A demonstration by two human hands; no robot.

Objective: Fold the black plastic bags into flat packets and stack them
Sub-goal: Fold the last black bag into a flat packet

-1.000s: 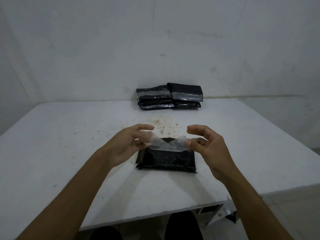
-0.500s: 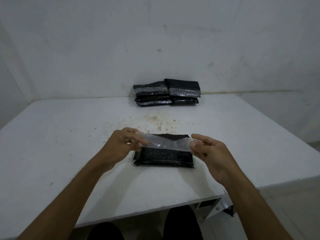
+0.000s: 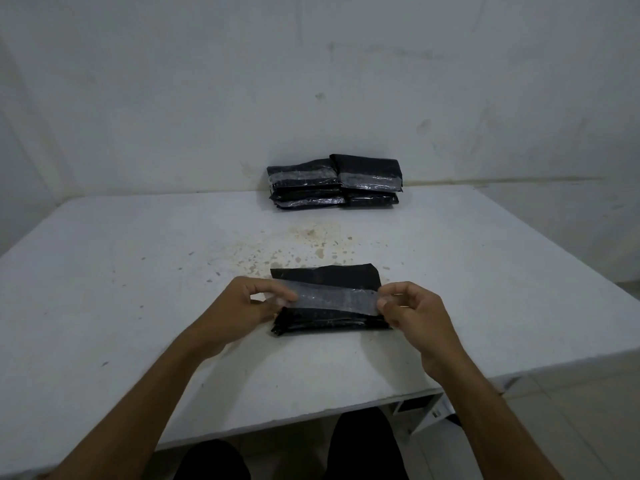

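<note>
My fingers (image 3: 277,296) pinch a clear tape strip (image 3: 334,300) taut over this folded black packet (image 3: 329,299); finished stacks (image 3: 334,181) wait behind, sealing remains.

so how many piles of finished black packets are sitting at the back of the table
2: a left pile and a right pile, touching side by side against the wall. How many packets each holds is unclear; lower ones are partly hidden.
</note>
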